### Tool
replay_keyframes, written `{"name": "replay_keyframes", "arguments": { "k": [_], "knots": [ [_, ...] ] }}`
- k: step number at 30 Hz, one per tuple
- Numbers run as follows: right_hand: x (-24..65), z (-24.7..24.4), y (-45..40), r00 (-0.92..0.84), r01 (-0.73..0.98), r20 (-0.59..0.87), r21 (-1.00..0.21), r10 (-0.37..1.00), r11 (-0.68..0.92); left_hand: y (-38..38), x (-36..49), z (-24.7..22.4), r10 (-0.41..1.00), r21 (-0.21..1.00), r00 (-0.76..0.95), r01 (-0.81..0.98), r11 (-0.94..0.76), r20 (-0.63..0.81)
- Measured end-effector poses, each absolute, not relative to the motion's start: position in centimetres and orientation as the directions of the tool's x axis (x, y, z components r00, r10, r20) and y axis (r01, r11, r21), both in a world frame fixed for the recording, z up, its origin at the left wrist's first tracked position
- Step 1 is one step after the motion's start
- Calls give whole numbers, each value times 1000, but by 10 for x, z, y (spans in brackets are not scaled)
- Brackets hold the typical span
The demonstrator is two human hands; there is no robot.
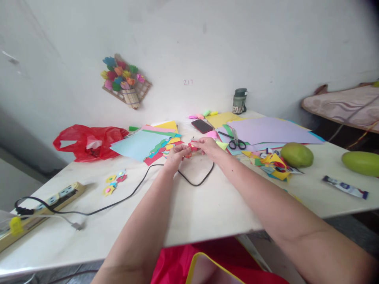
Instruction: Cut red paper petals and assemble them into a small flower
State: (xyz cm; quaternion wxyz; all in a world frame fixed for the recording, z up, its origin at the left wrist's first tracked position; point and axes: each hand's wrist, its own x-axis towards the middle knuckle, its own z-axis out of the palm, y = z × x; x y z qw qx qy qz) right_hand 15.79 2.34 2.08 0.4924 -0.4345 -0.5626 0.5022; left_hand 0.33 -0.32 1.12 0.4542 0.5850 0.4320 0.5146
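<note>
My left hand (179, 153) and my right hand (208, 146) meet over the middle of the white table. Between their fingertips they pinch a small red paper flower (194, 144) with a light centre. Both hands are closed on it, and the fingers hide part of its edge. Cut paper scraps (162, 149) in red, green, yellow and blue lie just behind my left hand. Off to the left rests a small group of paper flowers (109, 189) in yellow, red and blue with coloured round centres.
A black cable (130, 196) runs across the table from the power strip (53, 201) and passes beneath my hands. Scissors (236, 142), a phone (201, 126), paper sheets (266, 130), a glue tube (345, 187), green fruit (297, 155) and a red bag (89, 144) stand around.
</note>
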Motion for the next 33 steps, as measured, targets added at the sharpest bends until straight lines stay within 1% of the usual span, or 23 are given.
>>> {"name": "replay_keyframes", "arguments": {
  "k": [9, 11, 16, 26, 33],
  "knots": [
    [158, 15, 29, -110, 39, 148, -987, 983, 153, -3, 4, 9, 971, 975, 121, 59, -213, 204],
    [159, 17, 27, -140, 37, 131, -990, 981, 138, -3, 4, 10, 972, 976, 118, 51, -211, 204],
    [161, 23, 21, -232, -38, 105, -994, 967, 99, -3, 4, 10, 977, 981, 86, 7, -194, 193],
    [157, 22, 22, -152, -9, 127, -992, 980, 127, -3, 7, 9, 975, 979, 99, 22, -201, 197],
    [161, 21, 26, -179, 30, 149, -987, 973, 157, -3, 5, 11, 979, 982, 94, 34, -186, 182]
  ]
}}
